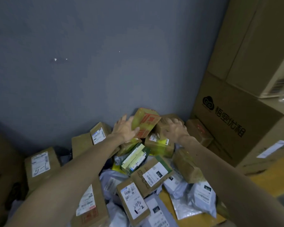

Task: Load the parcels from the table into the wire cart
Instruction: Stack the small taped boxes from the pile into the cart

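Our parcels [152, 175] lie in a loose heap on the bench [201, 218], piled up toward its far edge, where it meets the grey wall [105, 63]. Both our arms stretch out over the heap to its top, at the far edge.

Our left hand [126, 128] clasps the red-printed box [147, 122], which sits tilted on the crest of the pile. The thumb lies across the box's near face and the fingers spread along its left side.

Just to the right, our right hand [175, 129] rests on a plain brown box [164, 124] that touches the red-printed one. The fingers are spread and bent over its top, but we cannot tell whether they actually grip it.

Nearer to us lie a green-and-white box [134, 158] and several labelled brown cartons. Grey mailer bags [202, 197] lie toward the bench's right edge. A box marked "5-1" [39, 164] lies by the left edge. Large cartons [233, 122] stand stacked at the far right corner.
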